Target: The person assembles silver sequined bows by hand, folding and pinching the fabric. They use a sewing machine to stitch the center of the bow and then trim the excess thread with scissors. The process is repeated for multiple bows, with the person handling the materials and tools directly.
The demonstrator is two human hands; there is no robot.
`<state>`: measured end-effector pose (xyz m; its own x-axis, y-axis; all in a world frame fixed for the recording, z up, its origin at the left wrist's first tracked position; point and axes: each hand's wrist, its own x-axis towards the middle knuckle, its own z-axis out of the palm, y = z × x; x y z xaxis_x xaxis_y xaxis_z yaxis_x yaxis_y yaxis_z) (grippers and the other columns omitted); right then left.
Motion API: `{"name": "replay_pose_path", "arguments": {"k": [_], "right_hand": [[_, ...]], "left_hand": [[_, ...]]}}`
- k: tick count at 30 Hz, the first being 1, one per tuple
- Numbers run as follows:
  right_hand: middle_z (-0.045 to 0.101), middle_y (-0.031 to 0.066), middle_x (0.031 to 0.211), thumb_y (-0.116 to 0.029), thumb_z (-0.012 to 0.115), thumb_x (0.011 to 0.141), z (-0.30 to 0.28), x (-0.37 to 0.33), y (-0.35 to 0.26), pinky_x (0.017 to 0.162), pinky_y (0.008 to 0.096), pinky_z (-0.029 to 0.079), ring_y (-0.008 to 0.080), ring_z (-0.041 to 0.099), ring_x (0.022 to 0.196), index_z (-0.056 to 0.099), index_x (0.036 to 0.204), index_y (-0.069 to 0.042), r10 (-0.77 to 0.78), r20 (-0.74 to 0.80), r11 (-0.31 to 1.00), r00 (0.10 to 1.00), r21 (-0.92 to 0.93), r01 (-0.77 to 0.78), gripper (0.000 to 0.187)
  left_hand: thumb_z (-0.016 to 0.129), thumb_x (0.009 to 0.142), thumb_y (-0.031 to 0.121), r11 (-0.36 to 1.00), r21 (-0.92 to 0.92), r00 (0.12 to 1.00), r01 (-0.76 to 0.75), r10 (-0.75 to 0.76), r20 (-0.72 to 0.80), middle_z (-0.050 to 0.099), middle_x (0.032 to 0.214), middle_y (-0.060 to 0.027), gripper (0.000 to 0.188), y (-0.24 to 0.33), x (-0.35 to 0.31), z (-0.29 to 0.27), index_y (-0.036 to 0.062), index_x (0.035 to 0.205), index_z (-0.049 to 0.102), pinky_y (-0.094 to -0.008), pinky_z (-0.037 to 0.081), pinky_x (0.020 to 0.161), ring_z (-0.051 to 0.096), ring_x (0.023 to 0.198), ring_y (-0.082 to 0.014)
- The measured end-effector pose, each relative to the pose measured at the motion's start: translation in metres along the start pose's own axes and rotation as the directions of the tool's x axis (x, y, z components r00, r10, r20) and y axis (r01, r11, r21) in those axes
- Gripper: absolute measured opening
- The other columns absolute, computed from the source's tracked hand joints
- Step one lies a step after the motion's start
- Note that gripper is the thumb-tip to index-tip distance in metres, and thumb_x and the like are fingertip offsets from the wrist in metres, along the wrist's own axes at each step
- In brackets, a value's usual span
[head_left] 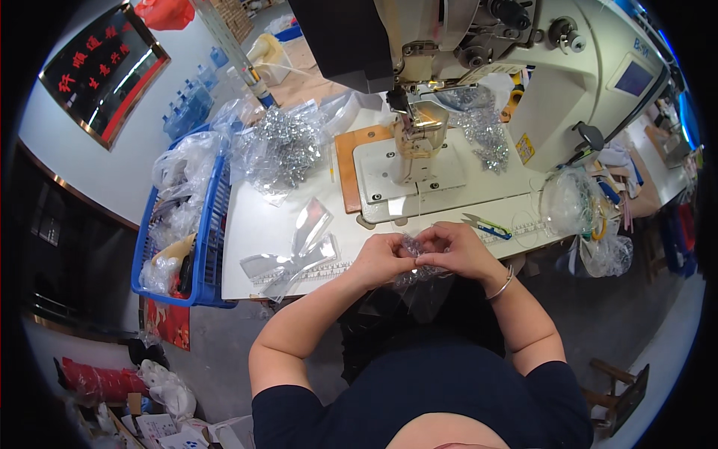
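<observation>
At the front edge of a white sewing table (243,217), my left hand (383,260) and my right hand (458,251) come together, fingertips pinched. Between them is a silver glittery piece (413,278), with clear film hanging below it; its exact kind cannot be made out. Just beyond stands a sewing machine (598,93), its needle area above a metal plate (378,176). Thread snips (488,227) with a blue-green handle lie to the right of my right hand. Left of my left hand, clear plastic strips (292,258) lie crossed over a printed ruler strip.
A heap of silver tinsel-like pieces (288,146) sits at the table's back left; more silver pieces (486,135) lie beside the machine. A blue basket (200,258) with plastic bags adjoins the left edge. Clear plastic (567,202) and scraps crowd the right side.
</observation>
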<state>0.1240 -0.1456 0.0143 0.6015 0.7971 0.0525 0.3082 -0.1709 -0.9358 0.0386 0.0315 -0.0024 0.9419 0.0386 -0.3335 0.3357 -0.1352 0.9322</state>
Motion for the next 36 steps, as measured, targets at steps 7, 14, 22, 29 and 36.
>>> {"name": "replay_pose_path", "arguments": {"k": [7, 14, 22, 29, 36], "right_hand": [[0.062, 0.0006, 0.069, -0.01, 0.074, 0.072, 0.001, -0.001, 0.001, 0.059, 0.0206, 0.045, 0.0054, 0.056, 0.064, 0.064, 0.088, -0.001, 0.097, 0.027, 0.989, 0.995, 0.111, -0.1, 0.021], [0.063, 0.0022, 0.075, -0.005, 0.07, 0.077, 0.005, 0.003, 0.014, 0.061, 0.0198, 0.047, 0.0069, 0.058, 0.067, 0.062, 0.088, 0.002, 0.112, -0.081, 0.862, 0.99, 0.505, -0.056, 0.016], [0.063, 0.0051, 0.08, -0.003, 0.067, 0.079, -0.011, 0.022, 0.0, 0.063, 0.0227, 0.05, 0.0097, 0.06, 0.07, 0.06, 0.092, 0.003, 0.099, -0.394, 0.718, 0.914, 0.664, 0.209, 0.016], [0.063, 0.0046, 0.076, -0.004, 0.066, 0.081, -0.011, 0.037, -0.018, 0.059, 0.0209, 0.05, 0.0083, 0.06, 0.067, 0.059, 0.089, 0.003, -0.002, -0.572, 0.829, 0.82, 0.457, 0.321, 0.013], [0.062, 0.0029, 0.074, -0.002, 0.065, 0.081, -0.002, 0.05, -0.012, 0.059, 0.02, 0.047, 0.0066, 0.058, 0.065, 0.059, 0.088, 0.002, 0.023, -0.602, 0.794, 0.798, 0.496, 0.351, 0.01]], "left_hand": [[0.074, 0.067, 0.013, 0.997, 0.071, 1.0, -0.026, 0.027, -0.008, 0.058, 0.063, -0.0004, 0.023, 0.0, 0.002, 0.001, 0.0004, 0.083, 0.064, -0.0219, 0.041, 0.049, 0.05, 0.054, -0.0063], [0.061, 0.083, 0.011, 0.852, -0.517, 0.923, 0.082, 0.131, 0.362, 0.055, 0.081, 0.0016, 0.046, -0.002, 0.01, -0.018, -0.004, 0.123, 0.044, -0.0191, 0.047, 0.067, 0.055, 0.071, -0.0061], [0.062, 0.082, 0.013, 0.396, -0.885, 0.861, -0.244, 0.509, -0.01, 0.044, 0.128, -0.0073, 0.065, 0.012, 0.043, 0.034, 0.0045, 0.137, 0.029, -0.0361, 0.037, 0.1, 0.047, 0.116, -0.0201], [0.064, 0.077, 0.023, 0.301, -0.892, 0.711, -0.338, 0.702, -0.033, 0.04, 0.131, -0.0134, 0.079, 0.03, 0.035, 0.021, 0.0094, 0.142, 0.021, -0.0416, 0.023, 0.109, 0.038, 0.124, -0.0271], [0.053, 0.083, -0.002, 0.509, -0.693, 0.848, -0.511, 0.429, -0.31, 0.048, 0.121, -0.0126, 0.059, 0.044, 0.026, 0.024, 0.008, 0.136, 0.03, -0.036, 0.043, 0.093, 0.051, 0.109, -0.0215]]}}
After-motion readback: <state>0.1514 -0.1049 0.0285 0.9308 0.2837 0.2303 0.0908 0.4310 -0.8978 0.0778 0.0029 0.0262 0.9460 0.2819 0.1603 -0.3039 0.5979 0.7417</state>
